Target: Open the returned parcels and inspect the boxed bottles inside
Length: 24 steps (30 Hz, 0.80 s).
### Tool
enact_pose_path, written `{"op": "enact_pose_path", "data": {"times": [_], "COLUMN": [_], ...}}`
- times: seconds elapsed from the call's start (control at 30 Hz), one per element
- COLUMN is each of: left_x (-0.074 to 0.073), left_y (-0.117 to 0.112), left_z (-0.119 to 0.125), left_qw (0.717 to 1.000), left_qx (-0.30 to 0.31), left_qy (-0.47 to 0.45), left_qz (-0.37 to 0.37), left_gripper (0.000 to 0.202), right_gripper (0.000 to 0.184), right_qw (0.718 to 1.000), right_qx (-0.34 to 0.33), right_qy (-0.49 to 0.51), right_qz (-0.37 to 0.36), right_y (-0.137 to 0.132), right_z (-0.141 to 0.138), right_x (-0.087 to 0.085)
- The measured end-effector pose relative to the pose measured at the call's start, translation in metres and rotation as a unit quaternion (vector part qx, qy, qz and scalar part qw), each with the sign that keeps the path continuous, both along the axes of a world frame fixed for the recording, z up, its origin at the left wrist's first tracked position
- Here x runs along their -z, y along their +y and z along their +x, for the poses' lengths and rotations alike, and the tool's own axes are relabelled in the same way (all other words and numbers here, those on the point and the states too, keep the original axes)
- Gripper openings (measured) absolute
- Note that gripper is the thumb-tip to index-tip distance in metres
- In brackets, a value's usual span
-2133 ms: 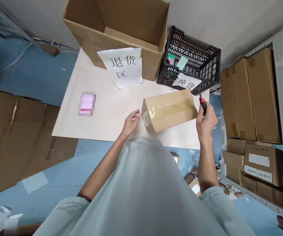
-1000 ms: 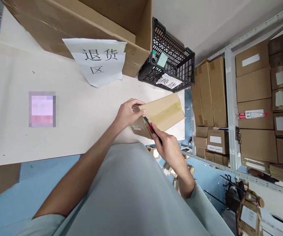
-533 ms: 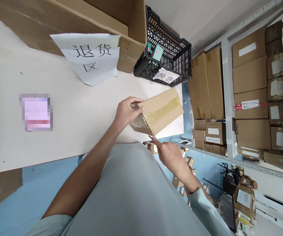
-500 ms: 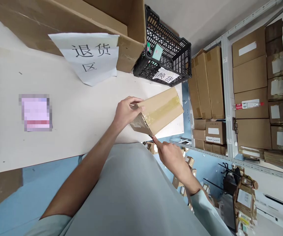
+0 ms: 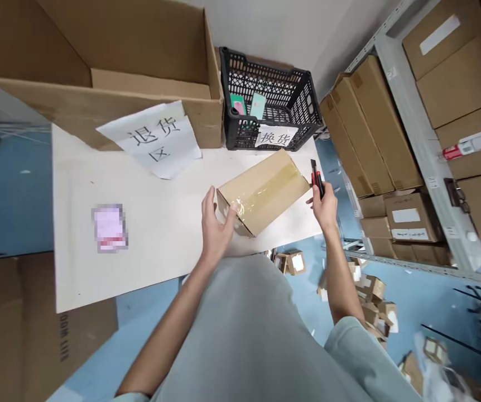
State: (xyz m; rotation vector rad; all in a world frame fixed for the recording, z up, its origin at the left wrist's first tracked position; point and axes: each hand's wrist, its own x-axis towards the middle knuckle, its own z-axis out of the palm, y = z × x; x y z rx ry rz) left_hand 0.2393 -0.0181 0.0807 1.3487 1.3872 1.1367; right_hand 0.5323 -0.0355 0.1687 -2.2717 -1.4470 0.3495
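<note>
A taped cardboard box [image 5: 261, 192] lies at an angle on the white table [image 5: 157, 206]. My left hand [image 5: 216, 229] is at its left end, with the thumb over the top edge and the fingers along the end, holding it. Off the box's right end, my right hand [image 5: 326, 206] grips a red and black utility knife [image 5: 317, 180]. The dark tip of the knife points up and away from me. Clear brown tape runs along the top of the box, wrinkled near my left thumb.
A large open carton [image 5: 140, 106] with a paper sign [image 5: 154, 139] stands at the back. Beside it is a black plastic crate [image 5: 272, 100] holding small packets. A blurred pink item [image 5: 110, 228] lies on the left. Shelves of boxes [image 5: 374, 128] rise at the right.
My right hand has moved from the box's near left corner to beyond its right end, bringing the knife into sight. My left hand has shifted its hold at the left end. The camera view has turned.
</note>
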Motion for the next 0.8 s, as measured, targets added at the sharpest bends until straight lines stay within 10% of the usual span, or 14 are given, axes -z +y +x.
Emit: {"op": "enact_pose_path", "data": {"times": [0.23,0.43,0.6,0.8], "left_x": [0.004,-0.034,-0.070,-0.060], "left_y": [-0.013,-0.006,0.002,0.019], "left_z": [-0.032,-0.086,-0.034,0.028], "left_qw": [0.994,0.977,0.944,0.896], "left_qx": [0.022,-0.062,0.120,0.286], "left_qy": [0.104,0.201,0.287,0.310], "left_qz": [0.003,-0.015,0.106,0.137], "left_gripper": [0.082,0.078,0.046,0.036], "right_gripper": [0.058,0.049,0.046,0.057], "right_qw": [0.995,0.976,0.967,0.967], "right_qx": [0.032,-0.036,-0.036,-0.072], "right_qy": [0.086,0.213,0.250,0.239], "right_qz": [0.025,-0.033,-0.044,-0.042], "right_y": [-0.027,-0.066,-0.079,-0.077], "right_z": [-0.024,-0.059,-0.064,-0.061], "right_x": [0.038,0.035,0.028,0.010]}}
